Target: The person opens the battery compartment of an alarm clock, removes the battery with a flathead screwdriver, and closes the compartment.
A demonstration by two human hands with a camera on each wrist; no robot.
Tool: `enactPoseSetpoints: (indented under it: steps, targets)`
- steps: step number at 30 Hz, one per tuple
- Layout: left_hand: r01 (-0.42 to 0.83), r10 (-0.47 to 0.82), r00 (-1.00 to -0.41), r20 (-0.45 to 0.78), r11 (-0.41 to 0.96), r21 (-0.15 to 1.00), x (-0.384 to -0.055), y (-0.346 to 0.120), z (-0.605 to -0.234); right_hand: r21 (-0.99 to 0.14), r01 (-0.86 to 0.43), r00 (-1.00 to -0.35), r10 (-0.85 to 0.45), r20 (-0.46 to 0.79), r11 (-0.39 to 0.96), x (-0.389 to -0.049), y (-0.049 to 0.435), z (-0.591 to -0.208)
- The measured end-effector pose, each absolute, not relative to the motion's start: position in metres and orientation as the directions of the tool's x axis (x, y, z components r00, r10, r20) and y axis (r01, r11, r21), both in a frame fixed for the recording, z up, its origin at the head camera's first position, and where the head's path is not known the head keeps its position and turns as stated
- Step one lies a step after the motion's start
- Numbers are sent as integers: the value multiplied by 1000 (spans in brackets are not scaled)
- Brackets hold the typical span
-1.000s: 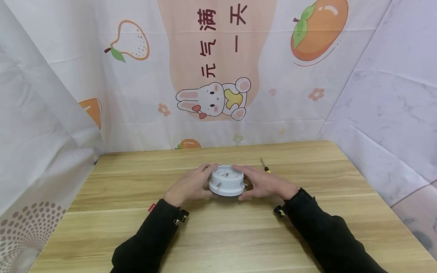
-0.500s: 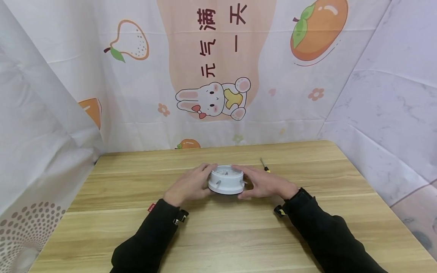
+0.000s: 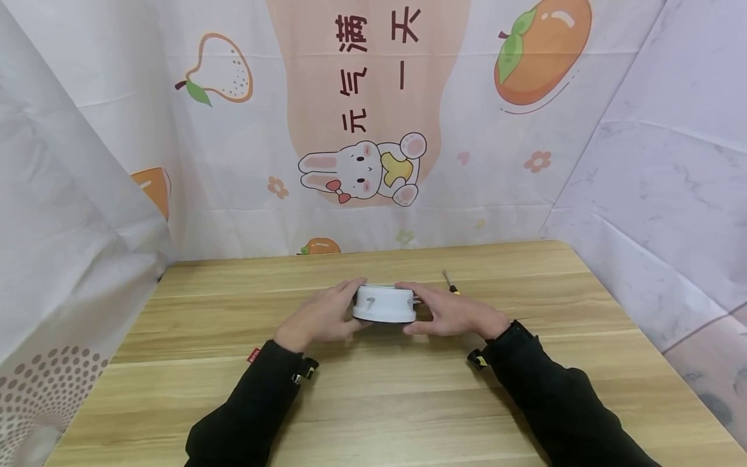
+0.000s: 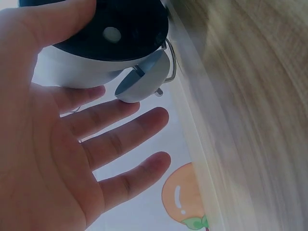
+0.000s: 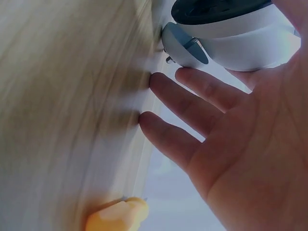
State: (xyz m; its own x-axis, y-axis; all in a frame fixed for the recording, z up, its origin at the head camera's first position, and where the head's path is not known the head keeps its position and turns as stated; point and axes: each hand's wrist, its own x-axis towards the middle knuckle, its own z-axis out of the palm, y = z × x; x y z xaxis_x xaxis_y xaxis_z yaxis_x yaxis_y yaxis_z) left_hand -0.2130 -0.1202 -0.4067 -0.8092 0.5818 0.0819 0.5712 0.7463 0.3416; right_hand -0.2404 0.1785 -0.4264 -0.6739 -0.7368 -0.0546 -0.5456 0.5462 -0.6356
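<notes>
Between both hands is a white twin-bell alarm clock (image 3: pixel 384 305), its side turned toward the head camera and its dial almost hidden. From the left, my left hand (image 3: pixel 328 312) grips its edge; the left wrist view has the thumb over the black back cover (image 4: pixel 130 29) and the other fingers spread, some near a bell (image 4: pixel 147 77). My right hand (image 3: pixel 454 314) holds the opposite edge. In the right wrist view, its lower fingers stretch out below the other bell (image 5: pixel 183 48). Small metal feet stick out of the casing.
A screwdriver (image 3: pixel 450 283) with a black and yellow handle lies behind the right hand. The wooden table (image 3: pixel 397 395) ends at a printed fabric backdrop (image 3: pixel 233 162), with more fabric at both sides. A small red tag (image 3: pixel 253 355) shows beside the left sleeve.
The clock has tipped away in both hands: its dial showed earlier, and now mostly the white side shows. It has also risen slightly in the head view.
</notes>
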Motion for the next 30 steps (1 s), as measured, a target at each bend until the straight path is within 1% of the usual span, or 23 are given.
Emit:
enactPoseSetpoints:
  steps: [7,15,22,30]
  targets:
    - [557,573,-816,73,747,363,-212,-121,-406,-620,-550,-678,-733,-60,559,-240,178,-426]
    - [528,552,-832,46,764,371,-211,-120,-404,-641,-549,-675,-737,-39,537,-239,179,-423]
    - [524,550,-834,55,756,391,-211,-119,-404,-642,-515,-712,-700,-48,568,-237,181,-420]
    - [521,553,-831,71,725,450,-211,-121,-403,-643,-533,-738,-674,34,551,-240,180,-418]
